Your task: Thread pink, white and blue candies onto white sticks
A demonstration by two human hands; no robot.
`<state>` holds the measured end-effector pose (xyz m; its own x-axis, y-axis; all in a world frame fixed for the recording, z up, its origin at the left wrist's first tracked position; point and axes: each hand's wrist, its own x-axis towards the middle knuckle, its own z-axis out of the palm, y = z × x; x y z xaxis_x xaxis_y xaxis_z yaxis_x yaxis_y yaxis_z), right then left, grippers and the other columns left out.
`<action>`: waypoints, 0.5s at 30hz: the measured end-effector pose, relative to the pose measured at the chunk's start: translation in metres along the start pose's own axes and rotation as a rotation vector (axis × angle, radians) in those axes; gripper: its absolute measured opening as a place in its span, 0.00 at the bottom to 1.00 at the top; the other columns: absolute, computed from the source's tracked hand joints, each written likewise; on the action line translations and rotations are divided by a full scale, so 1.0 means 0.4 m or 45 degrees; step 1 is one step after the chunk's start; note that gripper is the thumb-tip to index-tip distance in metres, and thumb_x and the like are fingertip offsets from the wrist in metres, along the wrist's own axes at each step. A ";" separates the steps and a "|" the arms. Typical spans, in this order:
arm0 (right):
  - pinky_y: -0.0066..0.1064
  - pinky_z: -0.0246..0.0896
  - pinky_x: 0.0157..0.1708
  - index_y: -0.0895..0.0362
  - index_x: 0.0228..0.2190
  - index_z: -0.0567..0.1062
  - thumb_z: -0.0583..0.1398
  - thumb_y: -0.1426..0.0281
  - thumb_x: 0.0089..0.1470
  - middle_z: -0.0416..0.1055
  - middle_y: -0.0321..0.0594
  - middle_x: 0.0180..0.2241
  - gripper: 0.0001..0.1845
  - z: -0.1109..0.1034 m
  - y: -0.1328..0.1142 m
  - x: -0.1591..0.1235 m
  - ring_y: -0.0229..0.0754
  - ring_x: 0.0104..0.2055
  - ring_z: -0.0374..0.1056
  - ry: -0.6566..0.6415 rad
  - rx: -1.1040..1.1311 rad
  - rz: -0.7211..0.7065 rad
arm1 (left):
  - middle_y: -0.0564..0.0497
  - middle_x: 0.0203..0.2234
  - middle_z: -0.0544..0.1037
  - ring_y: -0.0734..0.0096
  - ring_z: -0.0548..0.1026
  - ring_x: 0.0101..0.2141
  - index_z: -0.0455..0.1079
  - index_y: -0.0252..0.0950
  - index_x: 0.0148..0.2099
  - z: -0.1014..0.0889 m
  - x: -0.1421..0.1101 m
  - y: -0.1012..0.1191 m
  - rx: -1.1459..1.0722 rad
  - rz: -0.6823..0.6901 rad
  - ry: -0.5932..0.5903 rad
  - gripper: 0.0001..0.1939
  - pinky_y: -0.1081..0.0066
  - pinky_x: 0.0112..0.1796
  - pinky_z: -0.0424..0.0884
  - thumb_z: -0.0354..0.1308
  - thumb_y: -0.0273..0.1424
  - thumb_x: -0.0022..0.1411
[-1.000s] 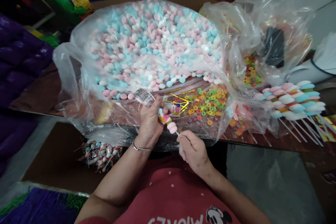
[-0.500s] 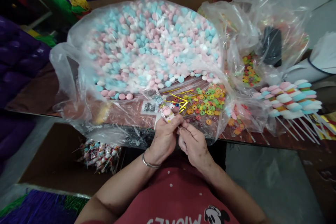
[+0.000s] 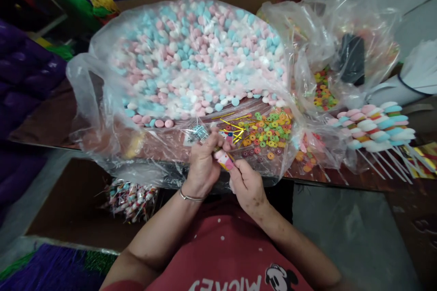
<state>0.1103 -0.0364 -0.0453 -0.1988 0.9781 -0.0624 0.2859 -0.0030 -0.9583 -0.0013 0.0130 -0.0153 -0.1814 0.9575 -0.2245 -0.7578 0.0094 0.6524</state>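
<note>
Both hands clamp one item: L hand [image 3: 205, 159] round upper part, R hand [image 3: 247, 184] pinching lower end; candy stick [image 3: 224, 161] btw them, printed wrapper on, no tie visible, so prob. part-done. Marshmallow bag [image 3: 84, 70]: plenty left. Carton [image 3: 64, 207], lower L: heap of wrapped sticks [image 3: 131, 198], seemingly done. Bare skewers [image 3: 380, 127], far R, appear pending. Gummy rings [image 3: 273, 129] loose; gold ties [image 3: 237, 132] lie unused.

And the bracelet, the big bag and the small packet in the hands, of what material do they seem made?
Big bag: thin clear plastic, glossy with creases, candies showing through. Bracelet: probably metal, polished, by its silvery glint. Packet: likely shiny plastic film, by clear and printed areas.
</note>
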 end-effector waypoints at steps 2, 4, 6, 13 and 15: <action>0.24 0.52 0.20 0.53 0.26 0.62 0.49 0.60 0.62 0.58 0.27 0.15 0.15 0.001 -0.004 0.008 0.32 0.17 0.55 -0.013 0.063 0.025 | 0.61 0.17 0.68 0.80 0.69 0.20 0.71 0.34 0.36 0.003 -0.022 -0.022 0.013 -0.053 -0.034 0.17 0.75 0.30 0.72 0.73 0.34 0.47; 0.24 0.54 0.22 0.53 0.29 0.63 0.49 0.61 0.62 0.59 0.28 0.16 0.13 -0.008 -0.011 0.008 0.32 0.18 0.57 -0.052 0.069 0.007 | 0.60 0.18 0.68 0.80 0.69 0.21 0.70 0.34 0.35 0.000 -0.028 -0.027 0.029 -0.096 -0.027 0.16 0.75 0.30 0.72 0.72 0.34 0.48; 0.25 0.55 0.24 0.53 0.31 0.65 0.49 0.63 0.62 0.63 0.29 0.18 0.10 -0.023 -0.018 0.000 0.33 0.20 0.60 -0.073 -0.057 -0.050 | 0.60 0.18 0.67 0.80 0.68 0.21 0.69 0.34 0.33 -0.005 -0.021 -0.018 0.050 -0.097 0.005 0.16 0.75 0.30 0.71 0.72 0.34 0.48; 0.26 0.50 0.22 0.53 0.26 0.63 0.47 0.66 0.62 0.59 0.30 0.15 0.13 -0.019 -0.009 -0.034 0.34 0.18 0.57 -0.068 -0.333 -0.130 | 0.61 0.17 0.64 0.82 0.65 0.19 0.69 0.34 0.33 0.001 -0.011 -0.014 0.026 -0.063 -0.016 0.18 0.73 0.30 0.71 0.71 0.39 0.49; 0.26 0.51 0.22 0.53 0.26 0.62 0.47 0.67 0.63 0.58 0.30 0.15 0.13 -0.005 -0.005 -0.034 0.34 0.17 0.57 -0.070 -0.284 -0.132 | 0.61 0.18 0.63 0.81 0.64 0.19 0.69 0.34 0.36 0.004 -0.021 -0.026 0.021 -0.049 -0.066 0.18 0.72 0.31 0.71 0.70 0.40 0.52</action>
<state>0.1145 -0.0493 -0.0418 -0.2864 0.9580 0.0121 0.4602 0.1486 -0.8753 0.0090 0.0052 -0.0190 -0.1194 0.9698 -0.2125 -0.7530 0.0510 0.6561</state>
